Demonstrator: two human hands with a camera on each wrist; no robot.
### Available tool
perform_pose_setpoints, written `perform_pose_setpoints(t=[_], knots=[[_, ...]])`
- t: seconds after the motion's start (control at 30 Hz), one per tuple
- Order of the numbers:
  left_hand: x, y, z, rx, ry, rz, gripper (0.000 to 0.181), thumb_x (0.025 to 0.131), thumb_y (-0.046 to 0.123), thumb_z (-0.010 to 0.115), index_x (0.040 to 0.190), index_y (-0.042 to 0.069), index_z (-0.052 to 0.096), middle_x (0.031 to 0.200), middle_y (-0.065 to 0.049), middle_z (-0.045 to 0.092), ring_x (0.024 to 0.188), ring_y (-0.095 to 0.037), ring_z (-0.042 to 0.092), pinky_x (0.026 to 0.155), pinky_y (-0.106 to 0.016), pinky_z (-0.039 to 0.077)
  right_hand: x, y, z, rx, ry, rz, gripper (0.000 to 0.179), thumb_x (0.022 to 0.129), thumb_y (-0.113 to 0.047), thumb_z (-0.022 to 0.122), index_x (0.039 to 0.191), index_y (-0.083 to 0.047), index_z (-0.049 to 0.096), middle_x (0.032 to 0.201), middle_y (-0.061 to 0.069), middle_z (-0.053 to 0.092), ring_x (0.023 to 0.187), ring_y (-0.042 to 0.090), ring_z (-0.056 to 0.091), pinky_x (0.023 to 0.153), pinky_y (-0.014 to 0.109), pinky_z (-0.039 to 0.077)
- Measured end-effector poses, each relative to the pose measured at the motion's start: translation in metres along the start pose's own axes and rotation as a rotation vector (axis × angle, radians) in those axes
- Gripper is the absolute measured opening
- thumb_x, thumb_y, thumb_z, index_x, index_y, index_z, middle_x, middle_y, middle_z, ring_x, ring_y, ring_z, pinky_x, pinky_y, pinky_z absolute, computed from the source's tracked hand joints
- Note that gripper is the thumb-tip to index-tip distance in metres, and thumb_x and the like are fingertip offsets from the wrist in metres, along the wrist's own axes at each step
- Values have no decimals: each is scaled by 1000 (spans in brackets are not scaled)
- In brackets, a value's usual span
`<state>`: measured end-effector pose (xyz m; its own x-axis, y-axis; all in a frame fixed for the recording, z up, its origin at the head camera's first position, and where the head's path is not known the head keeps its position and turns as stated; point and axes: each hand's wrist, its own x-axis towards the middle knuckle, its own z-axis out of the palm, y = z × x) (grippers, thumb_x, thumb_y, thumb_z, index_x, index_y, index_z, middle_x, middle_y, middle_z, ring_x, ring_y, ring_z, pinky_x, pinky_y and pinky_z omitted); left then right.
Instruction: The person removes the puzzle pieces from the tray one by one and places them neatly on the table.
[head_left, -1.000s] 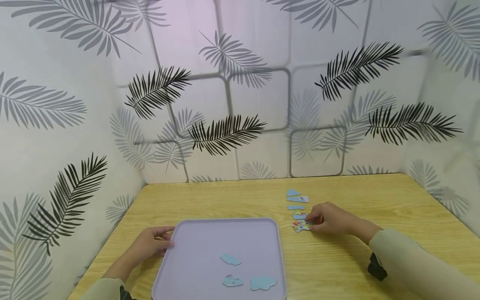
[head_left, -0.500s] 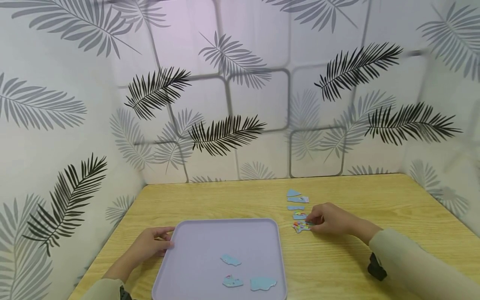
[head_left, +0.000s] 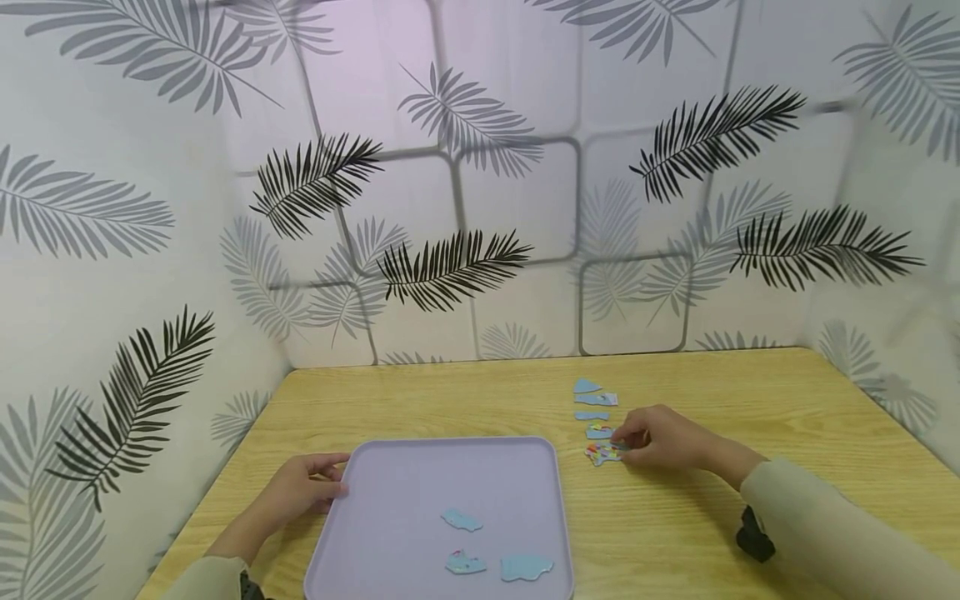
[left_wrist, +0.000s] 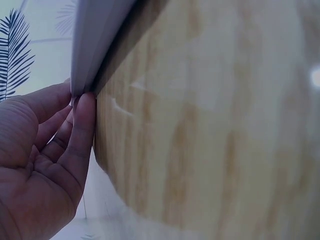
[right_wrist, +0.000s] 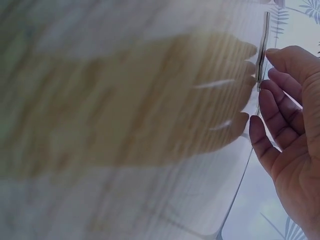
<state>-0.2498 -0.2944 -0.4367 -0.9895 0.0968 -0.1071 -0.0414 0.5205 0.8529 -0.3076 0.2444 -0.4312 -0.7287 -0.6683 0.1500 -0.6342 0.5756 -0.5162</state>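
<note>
At the left of the lavender tray [head_left: 390,483], my left hand [head_left: 300,485] holds its side edge. The left wrist view has the thumb and fingertips pinching the tray's rim [left_wrist: 87,50]. My right hand [head_left: 663,437] is over the table, right of the tray. Its thumb and fingertips pinch the right end of a multicoloured, irregular puzzle piece [head_left: 600,453], the nearest in a column of pieces. That end is hidden by the fingers. Seen edge-on in the right wrist view, the piece [right_wrist: 263,45] is a thin dark line at the fingertips.
Just beyond the held piece lies a blue piece with coloured marks [head_left: 597,431]. Farther back are a thin blue strip [head_left: 592,415], a longer blue piece [head_left: 595,399] and a blue triangle [head_left: 586,385]. Three pale blue pieces [head_left: 525,567] lie in the tray. A leaf-patterned wall [head_left: 517,308] backs the wooden table.
</note>
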Motion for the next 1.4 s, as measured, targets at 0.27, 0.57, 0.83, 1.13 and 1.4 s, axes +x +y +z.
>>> perform_pose_setpoints(t=[0.27, 0.57, 0.83, 1.13, 1.4], knots=[[0, 2, -1, 2, 8, -5, 51, 72, 7, 71, 120, 2, 54, 88, -10, 53, 75, -18, 55, 59, -32, 52, 4, -3, -1, 36, 50, -13, 23, 77, -19, 69, 98, -10, 68, 77, -10, 57, 70, 8, 53, 62, 24, 49], [0, 1, -1, 15, 14, -18, 50, 72, 8, 71, 119, 4, 55, 88, -9, 53, 74, -18, 55, 59, -31, 52, 11, -21, 7, 164, 72, -92, 21, 78, -13, 68, 99, -8, 67, 77, -7, 59, 69, 10, 55, 60, 26, 50], [0, 1, 1, 18, 28, -28, 49, 73, 6, 70, 119, 4, 55, 88, -9, 53, 74, -18, 55, 59, -32, 52, 20, -40, 18, 226, 92, -86, 27, 78, -20, 68, 101, -5, 65, 79, -5, 61, 72, 10, 55, 61, 27, 50], [1, -1, -1, 22, 20, -17, 51, 72, 8, 71, 119, 4, 54, 88, -9, 54, 74, -18, 55, 59, -31, 52, 29, -89, 21, 301, 72, -62, 25, 75, -9, 69, 100, -3, 65, 77, 2, 60, 71, 15, 55, 62, 31, 50], [2, -1, 1, 21, 30, -30, 51, 71, 9, 72, 119, 5, 56, 87, -9, 54, 73, -17, 55, 59, -31, 52, 49, -95, 53, 334, 41, -111, 29, 76, -23, 69, 100, -8, 66, 77, -6, 59, 73, 11, 55, 63, 29, 50]])
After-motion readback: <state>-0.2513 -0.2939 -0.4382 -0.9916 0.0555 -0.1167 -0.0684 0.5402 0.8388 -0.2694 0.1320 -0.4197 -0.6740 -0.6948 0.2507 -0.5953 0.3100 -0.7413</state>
